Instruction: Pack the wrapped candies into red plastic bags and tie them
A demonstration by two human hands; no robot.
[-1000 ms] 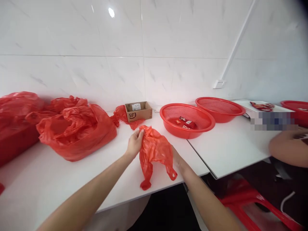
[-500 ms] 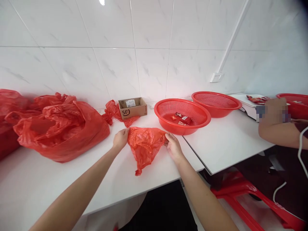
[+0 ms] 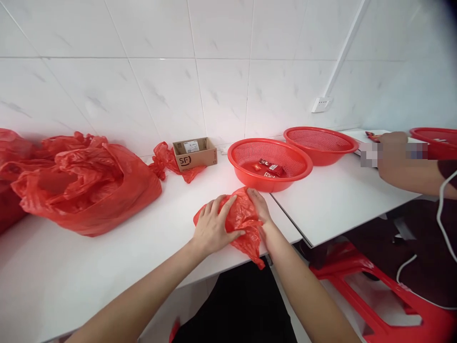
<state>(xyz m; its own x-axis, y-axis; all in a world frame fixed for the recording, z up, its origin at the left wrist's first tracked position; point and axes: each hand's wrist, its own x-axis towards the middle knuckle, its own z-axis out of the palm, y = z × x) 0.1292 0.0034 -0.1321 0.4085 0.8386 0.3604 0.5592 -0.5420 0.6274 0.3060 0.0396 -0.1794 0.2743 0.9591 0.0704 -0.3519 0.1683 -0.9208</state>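
A small red plastic bag (image 3: 243, 220) lies crumpled near the front edge of the white table (image 3: 107, 267), one corner hanging over the edge. My left hand (image 3: 213, 228) presses flat on its left part, fingers spread. My right hand (image 3: 260, 207) rests on its right side, fingers stretched along the plastic. Just beyond stands a red mesh basket (image 3: 270, 164) with a few small red packets inside.
A big heap of red bags (image 3: 82, 183) fills the left of the table. A small cardboard box (image 3: 194, 153) stands by the tiled wall. A second red basket (image 3: 320, 144) sits further right. Another person's arm (image 3: 410, 169) reaches over the right table. A red stool (image 3: 374, 305) stands below.
Both hands held the bag stretched up between them; now it is down on the table with both hands pressing on it, closer to the front edge.
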